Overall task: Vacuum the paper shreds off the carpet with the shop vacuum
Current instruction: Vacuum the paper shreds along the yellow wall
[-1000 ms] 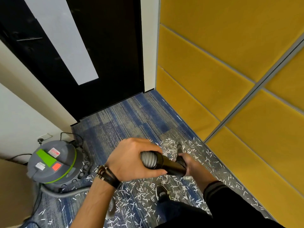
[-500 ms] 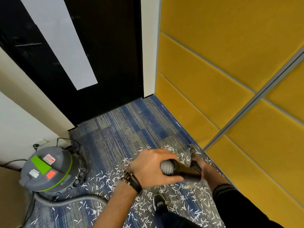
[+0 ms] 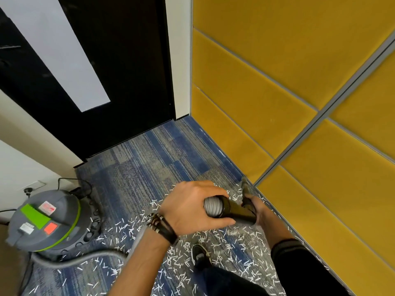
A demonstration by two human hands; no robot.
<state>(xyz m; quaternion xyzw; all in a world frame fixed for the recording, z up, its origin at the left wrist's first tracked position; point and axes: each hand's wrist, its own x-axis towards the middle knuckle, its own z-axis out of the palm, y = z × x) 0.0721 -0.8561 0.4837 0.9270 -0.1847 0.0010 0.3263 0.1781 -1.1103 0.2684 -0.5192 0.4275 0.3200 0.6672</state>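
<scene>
Wand (image 3: pixel 237 212) has swung right to the yellow wall's (image 3: pixel 277 103) foot. Left hand (image 3: pixel 190 208) wraps the hose cuff (image 3: pixel 212 207); right hand (image 3: pixel 257 208) grips the wand, its grasp half hidden. Paper shreds (image 3: pixel 179 255) litter the near carpet (image 3: pixel 149 159); nozzle (image 3: pixel 244 185) blurred.

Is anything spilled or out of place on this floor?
Yes. White paper shreds lie scattered over the blue carpet, from the vacuum across to the yellow wall. The carpet near the door has none.

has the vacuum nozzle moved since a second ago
Yes. The nozzle tip has slid across the carpet toward the yellow wall. It now sits close to the foot of the grey divider strip, where a clear gap showed before.
</scene>
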